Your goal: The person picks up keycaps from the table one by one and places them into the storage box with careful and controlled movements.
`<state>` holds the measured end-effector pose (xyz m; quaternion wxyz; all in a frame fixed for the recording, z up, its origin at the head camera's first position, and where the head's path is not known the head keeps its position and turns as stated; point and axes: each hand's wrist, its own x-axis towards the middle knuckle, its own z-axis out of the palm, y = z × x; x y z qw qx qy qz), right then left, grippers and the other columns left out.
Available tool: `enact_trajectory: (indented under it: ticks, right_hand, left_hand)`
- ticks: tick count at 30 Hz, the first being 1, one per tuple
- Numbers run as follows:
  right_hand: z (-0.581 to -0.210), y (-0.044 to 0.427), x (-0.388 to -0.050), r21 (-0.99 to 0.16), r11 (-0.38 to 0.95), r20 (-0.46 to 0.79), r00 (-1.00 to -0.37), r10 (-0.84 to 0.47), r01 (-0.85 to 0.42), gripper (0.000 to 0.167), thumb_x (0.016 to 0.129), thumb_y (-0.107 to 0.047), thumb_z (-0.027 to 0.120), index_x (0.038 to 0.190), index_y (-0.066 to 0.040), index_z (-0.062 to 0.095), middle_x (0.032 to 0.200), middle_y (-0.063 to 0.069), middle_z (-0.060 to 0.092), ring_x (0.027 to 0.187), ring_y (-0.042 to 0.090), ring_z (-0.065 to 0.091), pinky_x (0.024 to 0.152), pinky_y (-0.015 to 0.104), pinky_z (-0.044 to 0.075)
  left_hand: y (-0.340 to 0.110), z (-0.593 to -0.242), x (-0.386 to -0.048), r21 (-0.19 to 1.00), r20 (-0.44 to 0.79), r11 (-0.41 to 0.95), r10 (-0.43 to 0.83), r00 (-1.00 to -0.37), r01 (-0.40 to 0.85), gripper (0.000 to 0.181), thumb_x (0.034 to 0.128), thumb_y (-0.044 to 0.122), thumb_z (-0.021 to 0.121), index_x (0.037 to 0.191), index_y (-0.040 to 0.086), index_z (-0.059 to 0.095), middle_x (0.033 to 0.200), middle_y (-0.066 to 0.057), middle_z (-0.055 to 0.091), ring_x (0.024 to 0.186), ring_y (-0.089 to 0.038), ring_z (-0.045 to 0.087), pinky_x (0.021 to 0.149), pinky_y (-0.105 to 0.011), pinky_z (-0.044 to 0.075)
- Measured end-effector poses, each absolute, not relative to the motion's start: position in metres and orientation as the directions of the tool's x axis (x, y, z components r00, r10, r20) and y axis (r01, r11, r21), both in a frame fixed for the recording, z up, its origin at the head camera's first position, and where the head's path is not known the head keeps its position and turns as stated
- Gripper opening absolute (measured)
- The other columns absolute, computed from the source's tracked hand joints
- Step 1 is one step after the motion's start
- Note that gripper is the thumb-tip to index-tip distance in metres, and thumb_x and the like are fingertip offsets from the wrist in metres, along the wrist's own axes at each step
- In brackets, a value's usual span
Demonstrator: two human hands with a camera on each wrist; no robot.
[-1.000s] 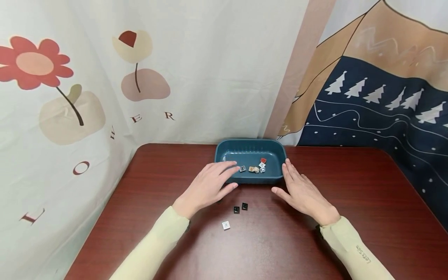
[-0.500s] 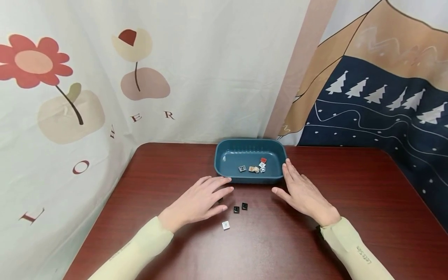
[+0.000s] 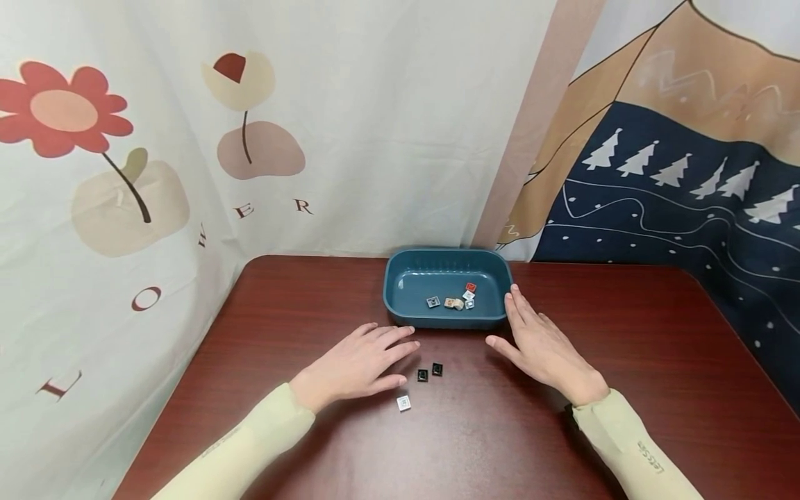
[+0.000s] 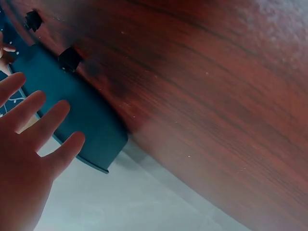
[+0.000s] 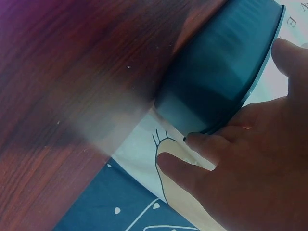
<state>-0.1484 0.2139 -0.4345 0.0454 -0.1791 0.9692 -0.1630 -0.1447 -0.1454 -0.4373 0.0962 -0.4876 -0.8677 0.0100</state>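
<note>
My left hand (image 3: 355,364) hovers or rests low over the table in front of a blue-green bin (image 3: 446,323), its fingers loosely spread and holding nothing that shows. Just right of its fingertips lie two small black square pieces that look like keycaps, a near one (image 3: 422,376) and a far one (image 3: 437,369). A white square piece (image 3: 403,403) lies below its thumb. My right hand (image 3: 544,347) lays straight fingertips along the bin's right side, thumb spread apart. What lies beneath the left palm is hidden.
Inside the bin lie several small pieces: a grey one (image 3: 433,302), a beige one (image 3: 450,303), a red one (image 3: 471,287) and white ones. The bin stands at the back edge of the dark red table (image 3: 487,444), against a printed curtain (image 3: 375,139).
The left hand has drawn back from over the bin's front left, toward me and left, and now sits before the bin. The right hand stays at the bin's side.
</note>
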Motion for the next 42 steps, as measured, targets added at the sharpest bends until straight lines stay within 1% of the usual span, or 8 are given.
enact_trajectory:
  ticks: [5, 9, 15, 20, 26, 34, 37, 42]
  right_hand:
    - [-0.4341, 0.2130, -0.1482, -0.334, 0.882, -0.032, -0.931, -0.364, -0.333, 0.095, 0.102, -0.058, 0.055, 0.161, 0.007, 0.020, 0.172, 0.021, 0.007, 0.157, 0.041, 0.014, 0.116, 0.065, 0.028]
    - [-0.4340, 0.2127, -0.1482, -0.338, 0.881, -0.033, -0.931, -0.364, -0.332, 0.095, 0.102, -0.058, 0.055, 0.162, 0.007, 0.019, 0.172, 0.021, 0.007, 0.157, 0.041, 0.014, 0.116, 0.065, 0.028]
    - [-0.4351, 0.2122, -0.1471, -0.334, 0.878, -0.012, -0.930, -0.368, -0.343, 0.094, 0.103, -0.059, 0.054, 0.161, 0.008, 0.021, 0.171, 0.022, 0.008, 0.156, 0.041, 0.015, 0.116, 0.065, 0.030]
    - [-0.4357, 0.2117, -0.1460, -0.336, 0.875, 0.005, -0.930, -0.367, -0.348, 0.094, 0.103, -0.059, 0.053, 0.161, 0.008, 0.022, 0.171, 0.022, 0.010, 0.156, 0.041, 0.017, 0.115, 0.064, 0.031]
    - [-0.4346, 0.2125, -0.1473, -0.330, 0.879, -0.009, -0.930, -0.368, -0.344, 0.095, 0.103, -0.060, 0.053, 0.161, 0.007, 0.020, 0.171, 0.022, 0.008, 0.157, 0.040, 0.015, 0.116, 0.064, 0.030]
    - [-0.4342, 0.2130, -0.1484, -0.332, 0.881, -0.027, -0.931, -0.364, -0.335, 0.094, 0.103, -0.057, 0.055, 0.161, 0.007, 0.019, 0.172, 0.021, 0.006, 0.157, 0.039, 0.014, 0.118, 0.062, 0.028]
    - [-0.4343, 0.2133, -0.1485, -0.332, 0.882, -0.027, -0.931, -0.364, -0.335, 0.094, 0.103, -0.058, 0.054, 0.161, 0.007, 0.019, 0.172, 0.021, 0.006, 0.157, 0.039, 0.014, 0.118, 0.062, 0.028]
    - [-0.4342, 0.2133, -0.1485, -0.338, 0.881, -0.030, -0.932, -0.363, -0.332, 0.094, 0.103, -0.057, 0.055, 0.161, 0.007, 0.020, 0.172, 0.021, 0.006, 0.157, 0.040, 0.014, 0.118, 0.062, 0.027]
  left_hand:
    - [-0.1463, -0.4384, -0.1475, -0.130, 0.123, 0.515, 0.856, -0.502, 0.847, 0.049, 0.0997, 0.044, 0.066, 0.142, 0.019, 0.062, 0.147, -0.003, 0.059, 0.131, -0.021, 0.058, 0.104, -0.049, 0.047]
    - [-0.1467, -0.4392, -0.1488, -0.144, 0.095, 0.504, 0.864, -0.495, 0.851, 0.044, 0.0990, 0.035, 0.068, 0.140, 0.020, 0.064, 0.143, -0.002, 0.062, 0.130, -0.018, 0.059, 0.101, -0.048, 0.049]
    - [-0.1456, -0.4428, -0.1472, -0.192, 0.070, 0.491, 0.871, -0.487, 0.850, 0.036, 0.0972, 0.027, 0.072, 0.133, 0.023, 0.068, 0.133, 0.000, 0.066, 0.121, -0.016, 0.063, 0.097, -0.041, 0.052]
    - [-0.1439, -0.4444, -0.1444, -0.221, 0.087, 0.476, 0.879, -0.469, 0.851, 0.028, 0.0951, 0.019, 0.073, 0.123, 0.022, 0.072, 0.121, 0.002, 0.069, 0.113, -0.015, 0.065, 0.093, -0.038, 0.054]
    - [-0.1447, -0.4427, -0.1436, -0.258, 0.077, 0.468, 0.882, -0.465, 0.845, 0.029, 0.0890, 0.004, 0.075, 0.112, 0.021, 0.075, 0.111, 0.003, 0.068, 0.101, -0.015, 0.066, 0.090, -0.036, 0.053]
    - [-0.1463, -0.4402, -0.1433, -0.234, 0.110, 0.457, 0.889, -0.444, 0.858, 0.025, 0.0847, -0.004, 0.076, 0.098, 0.016, 0.077, 0.094, 0.003, 0.063, 0.089, -0.016, 0.064, 0.088, -0.033, 0.050]
    - [-0.1466, -0.4402, -0.1427, -0.233, 0.120, 0.458, 0.889, -0.442, 0.858, 0.024, 0.0837, -0.006, 0.077, 0.096, 0.015, 0.077, 0.091, 0.002, 0.062, 0.086, -0.016, 0.063, 0.089, -0.033, 0.050]
    - [-0.1475, -0.4386, -0.1400, -0.250, 0.118, 0.458, 0.889, -0.442, 0.853, 0.024, 0.0824, -0.007, 0.078, 0.096, 0.013, 0.078, 0.089, 0.001, 0.061, 0.085, -0.016, 0.062, 0.092, -0.032, 0.050]
